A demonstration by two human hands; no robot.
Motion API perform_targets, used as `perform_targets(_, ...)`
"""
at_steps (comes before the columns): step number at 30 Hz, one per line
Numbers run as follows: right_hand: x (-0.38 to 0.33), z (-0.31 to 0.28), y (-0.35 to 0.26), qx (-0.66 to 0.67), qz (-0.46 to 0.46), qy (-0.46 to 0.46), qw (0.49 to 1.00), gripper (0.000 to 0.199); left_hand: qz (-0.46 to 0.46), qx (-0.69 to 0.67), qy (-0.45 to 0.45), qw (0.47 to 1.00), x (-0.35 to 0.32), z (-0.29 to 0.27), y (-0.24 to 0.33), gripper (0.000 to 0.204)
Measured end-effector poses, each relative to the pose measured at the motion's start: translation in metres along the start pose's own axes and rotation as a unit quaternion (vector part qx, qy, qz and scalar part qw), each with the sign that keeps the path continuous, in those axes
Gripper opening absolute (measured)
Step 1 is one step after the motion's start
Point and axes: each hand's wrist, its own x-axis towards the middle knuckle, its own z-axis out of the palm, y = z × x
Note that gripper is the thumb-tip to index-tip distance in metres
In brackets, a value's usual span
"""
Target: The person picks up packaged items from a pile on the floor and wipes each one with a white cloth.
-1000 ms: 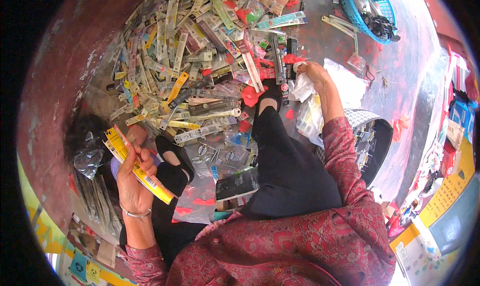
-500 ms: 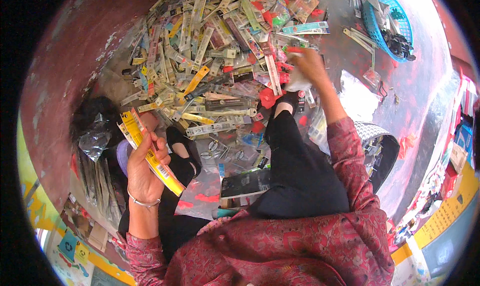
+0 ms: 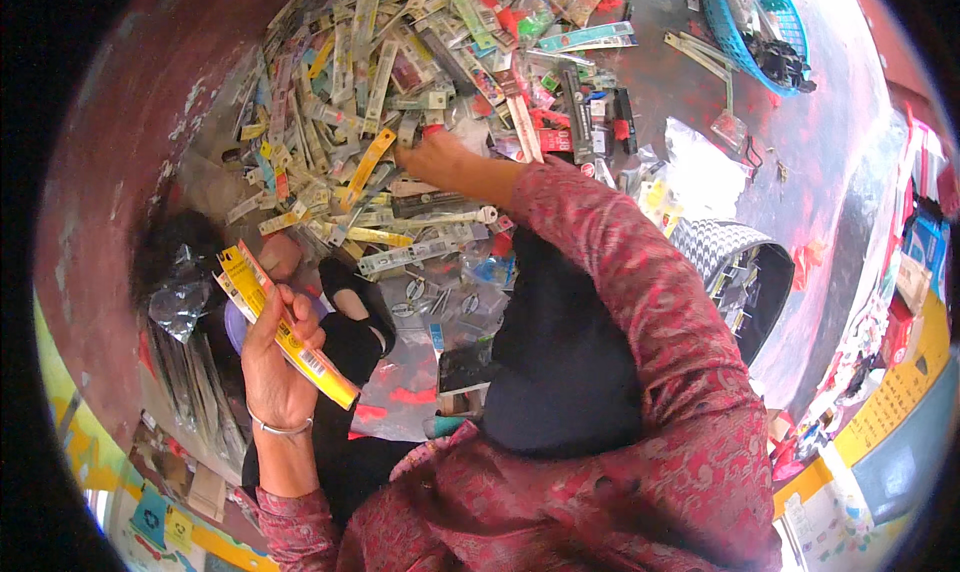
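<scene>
My left hand (image 3: 280,357) is closed around several long yellow packets (image 3: 318,370), held slanted above my lap. A pile of long, narrow plastic packets (image 3: 375,82) covers the floor in front of me. Across it reaches my right hand (image 3: 437,162), its fingers curled and partly hidden. Beside its knuckles shows a whitish, blurred thing (image 3: 470,135), with a red bit at the fingers; what they grip I cannot make out. Just left of that hand lies an orange-yellow packet (image 3: 368,169).
A blue plastic basket (image 3: 735,37) with dark items stands at the far right. Nearer are a white sheet (image 3: 705,162) and a black-and-white patterned container (image 3: 715,237) holding small packets. Clear plastic bags (image 3: 180,297) lie at the left. A dark flat box (image 3: 465,369) sits between my legs.
My right hand has swung left across the pile, from its right side to its middle, the whitish thing and red bit moving along. My left hand keeps its yellow packets. The view has shifted slightly.
</scene>
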Motion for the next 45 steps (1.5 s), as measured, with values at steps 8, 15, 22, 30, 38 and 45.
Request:
perform_targets(8,-0.03,-0.065,0.065,-0.001,0.302,-0.063,0.951,0.023,0.002,-0.022,-0.024,0.999,-0.002,-0.015,0.003,0.012)
perform_targets(15,-0.032,-0.098,0.037,0.063,0.295,0.044,0.952,0.025,0.008,-0.027,0.012,1.0,-0.003,-0.011,0.005,0.012)
perform_targets(22,0.011,-0.036,-0.012,0.005,0.013,-0.021,1.0,0.036,-0.005,-0.025,-0.011,1.0,0.001,-0.014,0.003,0.012)
perform_targets(30,-0.054,-0.027,0.009,-0.036,0.011,-0.099,0.994,0.019,0.0,-0.032,0.004,0.999,-0.001,-0.016,0.006,0.013)
perform_targets(38,-0.087,-0.091,0.05,0.069,0.211,-0.047,0.974,0.026,0.013,-0.033,-0.006,0.999,-0.005,-0.019,0.006,0.013)
perform_targets(45,-0.084,-0.092,0.069,0.044,0.322,0.062,0.944,0.031,-0.006,-0.048,-0.002,0.999,-0.003,-0.015,0.005,0.015)
